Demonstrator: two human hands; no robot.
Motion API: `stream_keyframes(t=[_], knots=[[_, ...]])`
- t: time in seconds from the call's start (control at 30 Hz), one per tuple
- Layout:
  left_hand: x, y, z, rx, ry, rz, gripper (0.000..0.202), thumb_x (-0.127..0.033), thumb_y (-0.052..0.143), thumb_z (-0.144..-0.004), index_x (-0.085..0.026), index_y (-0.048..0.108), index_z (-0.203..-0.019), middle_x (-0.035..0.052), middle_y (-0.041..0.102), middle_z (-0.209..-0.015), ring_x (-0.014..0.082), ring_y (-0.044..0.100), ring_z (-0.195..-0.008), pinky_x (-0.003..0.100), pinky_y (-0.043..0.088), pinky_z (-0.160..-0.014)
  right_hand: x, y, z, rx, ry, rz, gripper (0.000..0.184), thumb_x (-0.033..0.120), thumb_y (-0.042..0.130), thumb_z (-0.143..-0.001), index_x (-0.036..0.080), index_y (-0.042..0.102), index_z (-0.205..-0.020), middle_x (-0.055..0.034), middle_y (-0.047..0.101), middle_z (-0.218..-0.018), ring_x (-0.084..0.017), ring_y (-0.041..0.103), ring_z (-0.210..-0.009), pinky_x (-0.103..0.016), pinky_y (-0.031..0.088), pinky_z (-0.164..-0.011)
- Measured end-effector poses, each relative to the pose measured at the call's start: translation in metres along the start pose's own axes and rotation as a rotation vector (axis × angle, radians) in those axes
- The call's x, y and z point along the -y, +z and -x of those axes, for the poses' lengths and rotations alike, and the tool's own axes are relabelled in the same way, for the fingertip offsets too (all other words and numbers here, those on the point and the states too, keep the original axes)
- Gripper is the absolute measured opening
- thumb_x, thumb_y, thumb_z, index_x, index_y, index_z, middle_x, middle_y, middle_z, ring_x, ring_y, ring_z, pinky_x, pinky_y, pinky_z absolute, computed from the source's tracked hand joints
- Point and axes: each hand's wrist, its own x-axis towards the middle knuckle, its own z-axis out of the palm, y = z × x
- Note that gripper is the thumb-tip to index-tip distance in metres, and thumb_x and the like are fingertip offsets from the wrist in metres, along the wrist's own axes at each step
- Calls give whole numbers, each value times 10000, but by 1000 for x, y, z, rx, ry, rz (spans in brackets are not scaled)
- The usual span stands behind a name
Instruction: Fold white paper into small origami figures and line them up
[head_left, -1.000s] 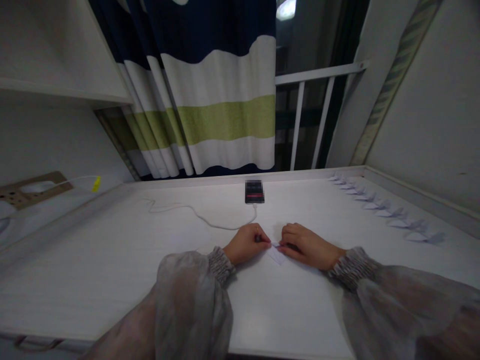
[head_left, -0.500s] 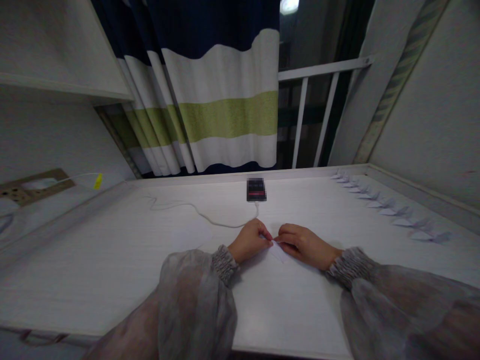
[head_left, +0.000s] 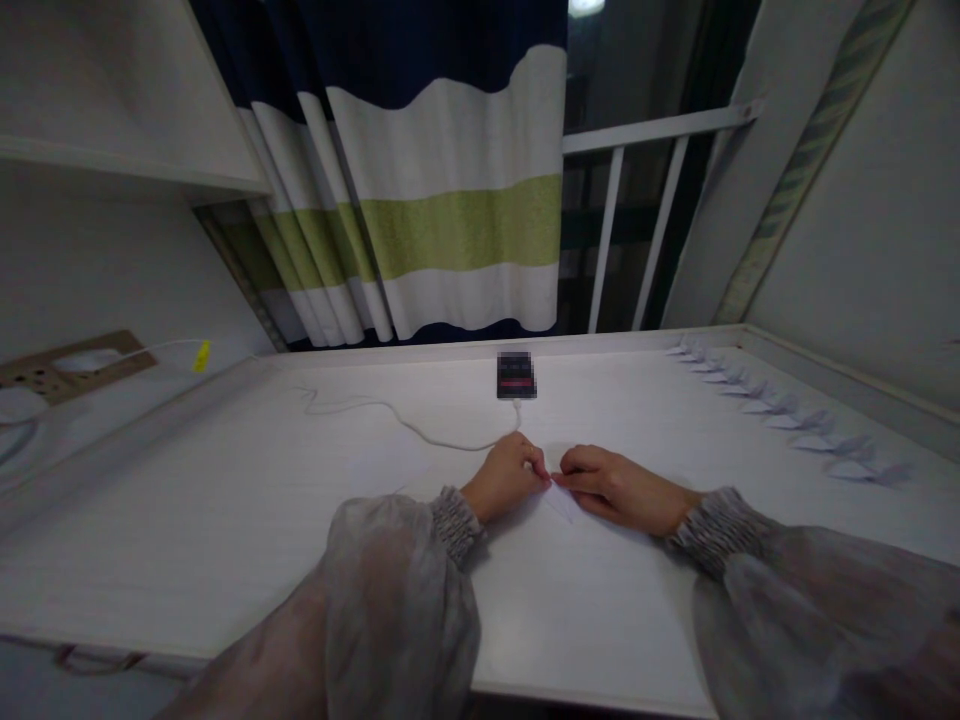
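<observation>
A small folded piece of white paper (head_left: 559, 503) lies on the white desk between my hands, a narrow pointed strip of it showing toward me. My left hand (head_left: 512, 478) pinches its upper end between thumb and fingers. From the other side my right hand (head_left: 619, 488) grips the same end, fingertips pressed together at the paper. The two hands' fingertips almost meet there. The fold under the fingertips is hidden.
A row of folded white paper figures (head_left: 814, 441) stands along the desk's right side. Behind my hands lies a dark device (head_left: 516, 376) with a white cable (head_left: 420, 434) trailing left. A power strip (head_left: 75, 370) is at the left wall. A striped curtain (head_left: 465, 230) hangs behind.
The view has shifted slightly. My fingers have moved a little on the paper; both hands still hold it in about the same place.
</observation>
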Motion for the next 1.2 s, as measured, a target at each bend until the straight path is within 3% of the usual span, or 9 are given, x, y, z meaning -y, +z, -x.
stream_keyframes(t=[0.2, 0.37, 0.6, 0.77, 0.93, 1.2], knots=[[2, -11, 7, 122, 286, -299, 104, -196, 524, -697, -181, 621, -731, 45, 533, -910, 170, 468, -860, 327, 361, -786, -1, -1, 0, 4, 18, -36, 249, 78, 424, -768, 113, 643, -882, -111, 569, -880, -172, 519, -824, -295, 447, -760], [-3, -17, 10, 189, 422, -424, 129, -186, 489, -712, -174, 609, -759, 54, 524, -936, 173, 451, -865, 334, 352, -791, -3, 1, 0, -3, 10, -40, 224, 83, 449, -757, 109, 648, -858, -102, 572, -847, -170, 522, -797, -297, 454, -745], [-3, -20, 13, 183, 382, -348, 174, -187, 536, -656, -170, 630, -802, 58, 539, -931, 180, 478, -874, 334, 367, -803, -2, 3, 0, -22, 32, -60, 215, 68, 456, -743, 106, 644, -841, -105, 574, -865, -172, 522, -810, -294, 451, -756], [4, -17, 15, 43, 354, -223, 279, -167, 524, -671, -142, 612, -935, 59, 563, -878, 151, 513, -810, 303, 390, -780, 1, 1, 2, -25, 39, -79, 216, 66, 449, -732, 112, 633, -835, -105, 547, -878, -174, 506, -832, -303, 440, -769], [1, -13, 17, 78, 493, -387, 195, -233, 493, -738, -174, 653, -830, 55, 585, -829, 160, 511, -800, 322, 363, -753, 7, -2, 6, -13, 75, -117, 214, 89, 459, -734, 115, 625, -867, -99, 520, -874, -171, 493, -814, -309, 438, -759], [0, -13, 13, 86, 526, -499, 210, -260, 451, -788, -173, 641, -772, 45, 573, -829, 135, 499, -768, 308, 355, -744, 4, -3, 12, -48, 162, -170, 248, 121, 490, -724, 118, 578, -956, -106, 523, -954, -186, 482, -903, -336, 416, -839]])
